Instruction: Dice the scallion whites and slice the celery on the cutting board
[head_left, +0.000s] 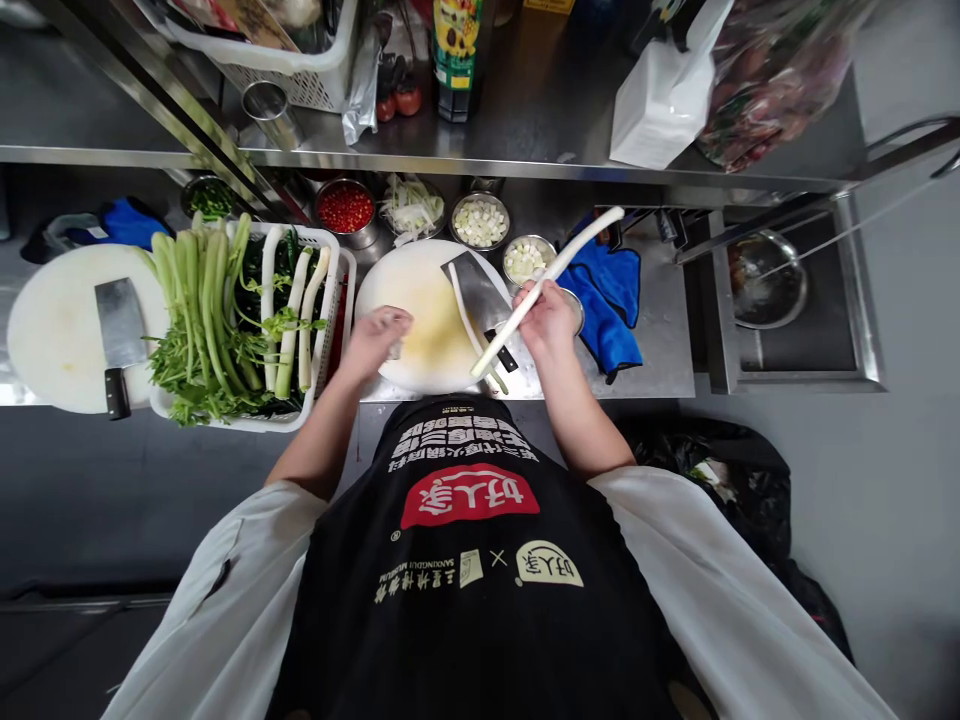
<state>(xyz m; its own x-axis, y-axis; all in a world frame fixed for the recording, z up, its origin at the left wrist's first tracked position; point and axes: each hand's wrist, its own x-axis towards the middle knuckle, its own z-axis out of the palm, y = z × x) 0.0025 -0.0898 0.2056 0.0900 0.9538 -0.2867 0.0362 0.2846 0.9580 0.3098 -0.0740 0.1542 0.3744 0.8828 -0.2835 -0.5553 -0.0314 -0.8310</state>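
My right hand (549,318) is wrapped round a long, pale green onion stalk (581,240), which slants over the right edge of the round cutting board (412,285). Above the left side of that board, my left hand (381,338) has its fingers curled together and slightly blurred; a whitish bit seems to be at the fingertips, too unclear to name. A cleaver (476,295) lies on the board's right part, its black handle towards me. Beside the blade, a second thin pale stalk (463,315) rests partly under the held one.
At left stands a white basket (328,340) of celery (199,300) and green onions, next to another board (45,330) with a cleaver (120,325). Behind are bowls of chopped red peppers (345,208) and white pieces (480,222). Blue gloves (607,300) lie right, before a sink (825,340). A shelf edge (480,168) overhangs.
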